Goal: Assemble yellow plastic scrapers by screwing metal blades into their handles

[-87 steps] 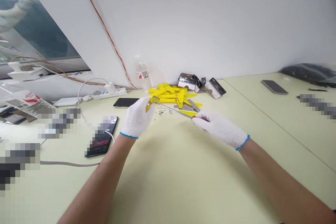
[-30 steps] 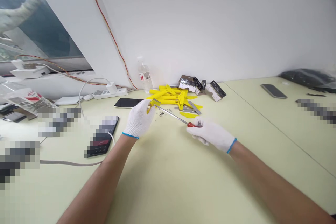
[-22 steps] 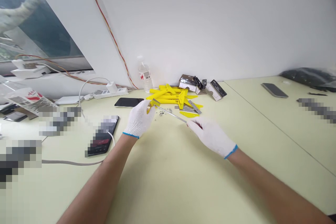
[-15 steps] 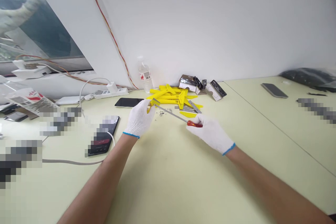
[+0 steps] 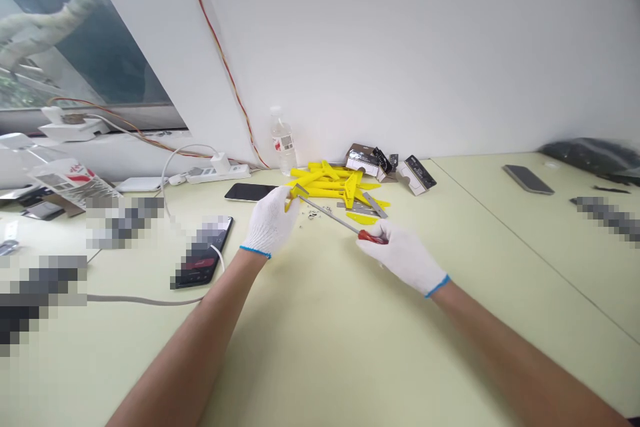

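My left hand (image 5: 271,221), in a white knit glove with a blue cuff, is closed on a small yellow plastic part (image 5: 299,191). A red-handled screwdriver (image 5: 371,237) lies in the closed grip of my right hand (image 5: 403,255), gloved the same way. Its long metal shaft slants up to the left, and the tip meets or nearly meets the yellow part. Beyond my hands lies a pile of yellow plastic pieces (image 5: 325,193), with flat grey metal strips (image 5: 374,205) at its right. Small screws or bits of hardware (image 5: 313,215) are scattered below the shaft.
Against the wall stand a clear water bottle (image 5: 285,150) and small black-and-white boxes (image 5: 419,176). One phone (image 5: 247,192) lies behind my left hand, a cabled phone (image 5: 206,255) to its left, another (image 5: 527,179) far right. A power strip (image 5: 220,172) sits at the back left.
The camera view has shifted slightly, moving the surroundings a little to the right. Both hands keep their grips, and the screwdriver stays at the yellow part with almost the same slant.
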A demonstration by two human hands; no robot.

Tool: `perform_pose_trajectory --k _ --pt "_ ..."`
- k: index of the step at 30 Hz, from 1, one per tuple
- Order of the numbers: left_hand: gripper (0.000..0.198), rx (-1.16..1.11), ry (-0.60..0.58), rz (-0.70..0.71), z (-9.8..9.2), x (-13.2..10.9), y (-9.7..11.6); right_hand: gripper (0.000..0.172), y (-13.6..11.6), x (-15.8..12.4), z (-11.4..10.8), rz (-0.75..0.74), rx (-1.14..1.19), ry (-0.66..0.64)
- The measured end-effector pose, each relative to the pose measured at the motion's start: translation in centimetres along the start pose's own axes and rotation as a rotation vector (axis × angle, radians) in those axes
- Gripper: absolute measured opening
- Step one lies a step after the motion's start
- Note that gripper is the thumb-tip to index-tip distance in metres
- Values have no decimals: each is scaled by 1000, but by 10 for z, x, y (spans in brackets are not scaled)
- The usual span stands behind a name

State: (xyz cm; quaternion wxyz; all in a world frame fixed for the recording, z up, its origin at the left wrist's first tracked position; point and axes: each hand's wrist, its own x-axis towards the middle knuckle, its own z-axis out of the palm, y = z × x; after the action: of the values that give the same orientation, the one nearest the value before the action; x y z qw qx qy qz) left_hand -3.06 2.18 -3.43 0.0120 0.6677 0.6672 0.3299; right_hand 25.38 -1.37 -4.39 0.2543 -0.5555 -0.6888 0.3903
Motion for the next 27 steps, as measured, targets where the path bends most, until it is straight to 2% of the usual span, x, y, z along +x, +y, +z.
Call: perform_pose_trajectory --k 2,3,5,6,7,10,11,12,13,15,17,18,20,21,22,25,26,27 --pt "17 -14 0 1 1 1 -1 30 5 1 7 -152 -236 201" --pt "17 -22 -1 5 2 1 -1 31 7 2 9 -211 -316 254" --pt "17 -23 -4 15 4 1 -3 34 7 1 9 -260 -353 261" --pt "17 -16 -9 24 5 1 -4 36 6 0 7 -226 -297 210" --pt "17 -10 -13 34 5 1 -4 40 4 -1 3 -151 -189 102" --pt "18 -18 -17 77 5 1 -5 54 -2 -2 -9 159 297 -388" --pt "19 -25 -10 83 5 1 -6 54 -3 -1 -12 224 416 -488" --pt "19 -31 -2 83 5 1 -6 50 -4 -1 -13 252 466 -512" --pt "19 -33 4 79 5 1 -6 46 -3 0 -13 242 437 -449" --pt "19 -26 11 59 5 2 -6 39 -2 1 -9 137 195 -146" --pt "20 -16 4 44 6 2 -6 32 1 1 -1 -49 -116 164" --pt "21 -15 -4 42 7 3 -5 31 2 1 2 -145 -236 278" --pt "23 -29 -10 35 7 3 -5 34 3 0 6 -249 -350 377" --pt "24 -37 -6 34 7 3 -4 38 2 -1 6 -237 -335 354" --pt "24 -46 0 38 7 3 -4 42 1 -2 5 -180 -266 275" --pt "22 -58 23 54 4 2 -3 54 -4 -2 -2 114 157 -204" --pt "21 -51 24 60 3 2 -3 53 -5 -2 -5 184 292 -338" --pt "21 -43 19 60 2 2 -3 51 -7 -2 -7 222 375 -410"
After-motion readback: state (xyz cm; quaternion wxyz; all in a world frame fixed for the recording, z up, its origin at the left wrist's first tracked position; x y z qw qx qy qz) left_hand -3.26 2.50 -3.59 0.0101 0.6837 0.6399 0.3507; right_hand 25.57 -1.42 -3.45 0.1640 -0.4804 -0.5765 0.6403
